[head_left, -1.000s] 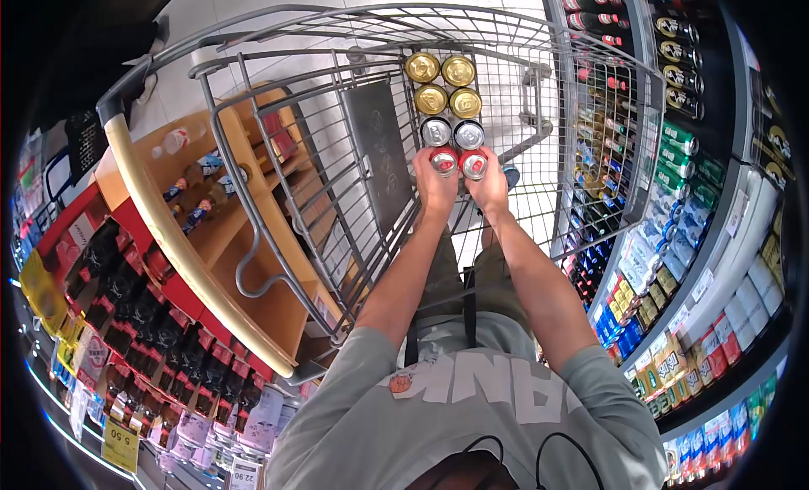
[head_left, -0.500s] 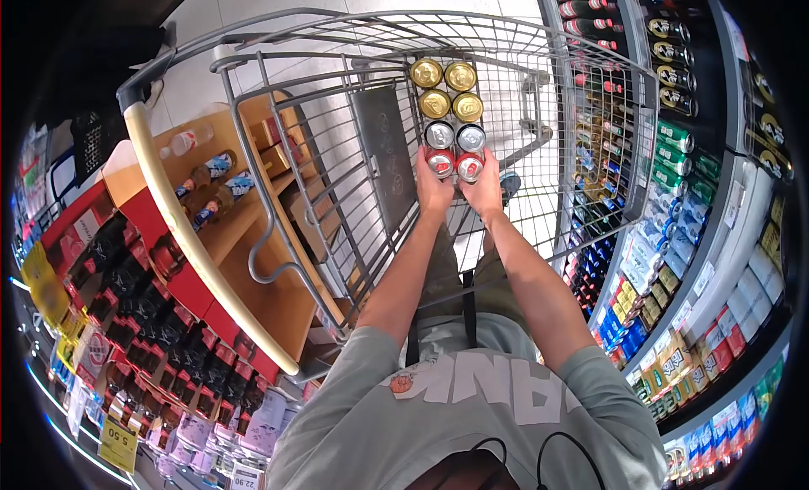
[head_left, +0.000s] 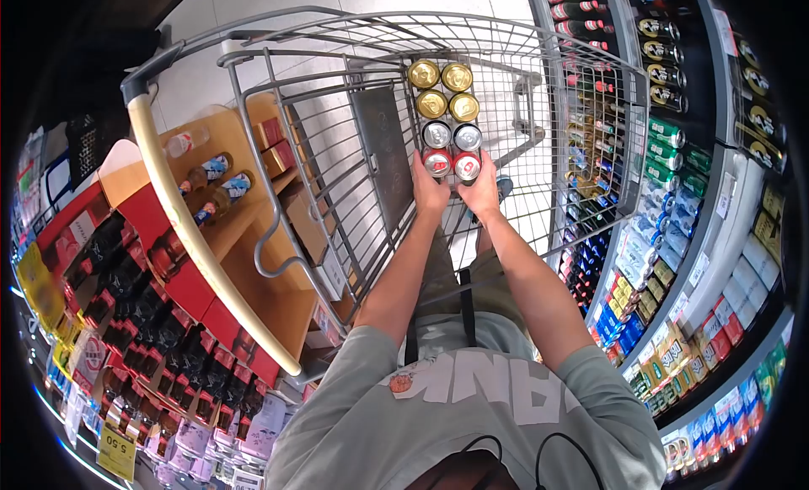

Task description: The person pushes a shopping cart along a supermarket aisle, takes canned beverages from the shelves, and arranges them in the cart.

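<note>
Inside the shopping cart, drink cans stand upright in two columns. Nearest me are two red cans, a left red can and a right red can, side by side. My left hand is closed round the outer side of the left one, and my right hand grips the right one the same way. Just beyond them are two silver-topped cans, then several gold-topped cans at the far end. The cans' lower parts are hidden from above.
The cart's handle runs along the left, with a dark panel beside the cans. Left of it stand a wooden shelf with bottles and a display of dark bottles. Shelves of cans line the right side.
Both hands stay on the two red cans, and the rows of cans keep their arrangement. The cart and shelves have shifted only slightly in view.
</note>
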Tool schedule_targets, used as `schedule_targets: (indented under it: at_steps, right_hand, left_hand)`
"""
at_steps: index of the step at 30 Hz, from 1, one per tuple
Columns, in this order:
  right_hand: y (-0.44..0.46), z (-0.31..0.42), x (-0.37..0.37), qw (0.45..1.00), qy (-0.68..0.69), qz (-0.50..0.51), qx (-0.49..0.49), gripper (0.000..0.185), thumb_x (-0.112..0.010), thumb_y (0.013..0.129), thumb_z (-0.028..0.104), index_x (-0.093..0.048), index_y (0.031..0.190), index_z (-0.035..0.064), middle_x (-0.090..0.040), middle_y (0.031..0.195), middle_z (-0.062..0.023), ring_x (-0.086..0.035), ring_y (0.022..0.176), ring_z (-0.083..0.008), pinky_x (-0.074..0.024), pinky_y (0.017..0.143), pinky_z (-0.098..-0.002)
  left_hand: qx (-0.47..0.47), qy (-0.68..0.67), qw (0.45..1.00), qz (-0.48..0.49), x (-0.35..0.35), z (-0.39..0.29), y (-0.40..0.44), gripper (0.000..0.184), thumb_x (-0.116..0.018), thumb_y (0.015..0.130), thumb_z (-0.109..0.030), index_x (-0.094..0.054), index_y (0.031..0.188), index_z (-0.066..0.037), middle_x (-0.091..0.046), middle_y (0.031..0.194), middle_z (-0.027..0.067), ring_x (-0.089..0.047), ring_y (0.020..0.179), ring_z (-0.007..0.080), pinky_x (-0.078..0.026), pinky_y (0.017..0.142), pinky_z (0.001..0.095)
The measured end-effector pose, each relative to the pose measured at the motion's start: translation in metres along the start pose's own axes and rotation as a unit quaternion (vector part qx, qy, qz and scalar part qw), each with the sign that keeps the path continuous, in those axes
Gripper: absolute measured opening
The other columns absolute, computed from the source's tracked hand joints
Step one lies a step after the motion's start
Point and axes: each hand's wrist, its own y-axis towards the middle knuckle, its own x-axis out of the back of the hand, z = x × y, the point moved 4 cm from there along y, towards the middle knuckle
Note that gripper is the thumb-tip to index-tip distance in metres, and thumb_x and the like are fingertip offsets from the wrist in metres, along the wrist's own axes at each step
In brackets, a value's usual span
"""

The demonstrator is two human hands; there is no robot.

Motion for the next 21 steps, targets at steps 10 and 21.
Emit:
schedule_targets:
  at_steps: [10,21]
  right_hand:
    - [-0.014,-0.038,0.063,0.991,0.023,0.071,-0.107,0.092,-0.074,0.081,0.027,-0.024,0.155,0.0046,-0.055,0.139,-0.0240,-0.057,0.127,-0.0354,-0.0439,0.106,-0.0379]
    - [-0.136,-0.039,0.193,0.956,0.259,0.017,0.135,0.026,-0.044,0.103,0.017,-0.065,0.101,0.0018,-0.069,0.085,-0.0057,-0.063,0.084,-0.0145,-0.0484,0.078,-0.0284]
  left_hand:
    - [0.078,0.032,0.995,0.052,0.022,0.035,-0.043,0.082,-0.073,0.075,-0.018,-0.035,0.145,0.003,-0.053,0.139,0.0259,-0.051,0.131,0.0371,-0.041,0.110,0.0397]
    - [-0.207,0.195,0.927,0.244,0.051,-0.044,-0.130,0.036,-0.060,0.087,-0.021,-0.064,0.115,0.001,-0.073,0.094,0.0154,-0.071,0.088,0.0215,-0.054,0.078,0.0339]
